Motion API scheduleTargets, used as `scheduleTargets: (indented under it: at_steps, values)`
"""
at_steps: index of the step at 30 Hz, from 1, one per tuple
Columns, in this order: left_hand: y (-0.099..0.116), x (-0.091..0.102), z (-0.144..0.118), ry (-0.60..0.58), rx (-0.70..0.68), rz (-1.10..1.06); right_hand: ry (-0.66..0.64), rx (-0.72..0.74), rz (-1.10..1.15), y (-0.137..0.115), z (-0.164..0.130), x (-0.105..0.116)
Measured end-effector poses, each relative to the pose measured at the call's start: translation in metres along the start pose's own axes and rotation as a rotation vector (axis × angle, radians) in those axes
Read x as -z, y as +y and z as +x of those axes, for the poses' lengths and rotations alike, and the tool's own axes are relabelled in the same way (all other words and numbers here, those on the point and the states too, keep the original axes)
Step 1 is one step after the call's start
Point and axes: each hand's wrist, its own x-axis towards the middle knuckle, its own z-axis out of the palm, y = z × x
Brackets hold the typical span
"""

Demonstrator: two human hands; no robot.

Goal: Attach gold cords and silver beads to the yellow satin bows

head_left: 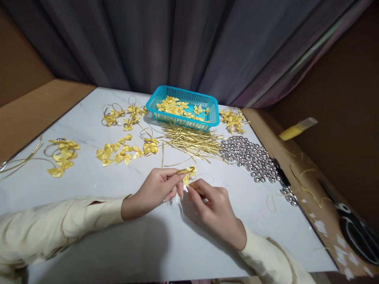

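Observation:
Between the thumb and fingers of my left hand (156, 191) is a yellow ribbon bow (186, 179), with a strip of gold cord (185, 170) lying along its top. My right hand (214, 207) is closed in a pinch at the bow's lower tail, and the exact grip point is partly hidden by the fingers. A faint thin loop shows just behind the right fingers. Both hands are raised slightly over the white tabletop (124, 244). Beyond them lies a pile of cut gold cords (192, 142).
A blue basket (217, 114) of yellow bows stands at the back. Loose bows (111, 152) and looped bows (62, 156) lie left, others (232, 120) back right. Silver bells or beads (248, 156) spread right, near a black pen-like item (281, 172), scissors (352, 227) and a yellow tube (297, 129).

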Motion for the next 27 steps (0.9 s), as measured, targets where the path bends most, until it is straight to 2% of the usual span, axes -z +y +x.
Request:
scheduleTargets:
  at_steps: [7,14,22,27]
  values:
    - [0.004,-0.002,0.000,0.030,0.037,-0.033,0.027,0.006,0.038,-0.002,-0.001,-0.002]
    - [0.002,-0.006,-0.001,0.071,-0.019,-0.040,0.057,0.034,0.068,-0.006,-0.003,-0.004]
    - [-0.015,-0.007,0.002,0.110,-0.052,-0.080,0.095,-0.098,0.198,-0.009,-0.004,-0.012]
    - [-0.013,-0.009,0.002,0.143,-0.056,-0.069,0.110,-0.104,0.233,-0.007,-0.004,-0.015]
